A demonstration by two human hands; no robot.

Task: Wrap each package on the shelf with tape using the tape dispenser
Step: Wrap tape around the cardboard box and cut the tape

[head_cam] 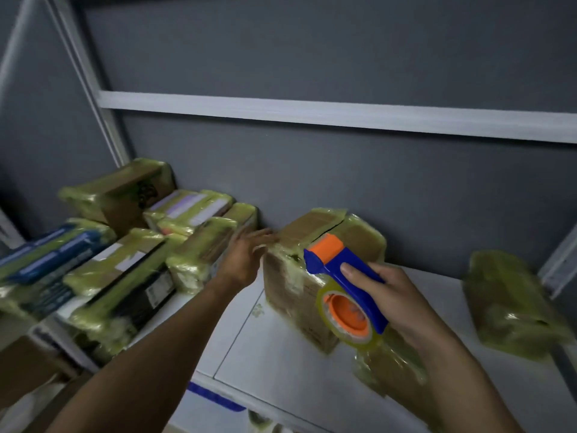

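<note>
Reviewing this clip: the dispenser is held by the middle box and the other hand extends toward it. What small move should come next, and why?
Probably press the left hand flat on the cardboard box to steady it: its straight fingers are at the box's top edge, while the right hand grips the tape dispenser at the front, where bare cardboard shows.

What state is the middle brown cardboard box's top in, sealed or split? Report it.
Split: a dark gap runs across the top of the brown cardboard box, behind the blue-and-orange tape dispenser.
</note>
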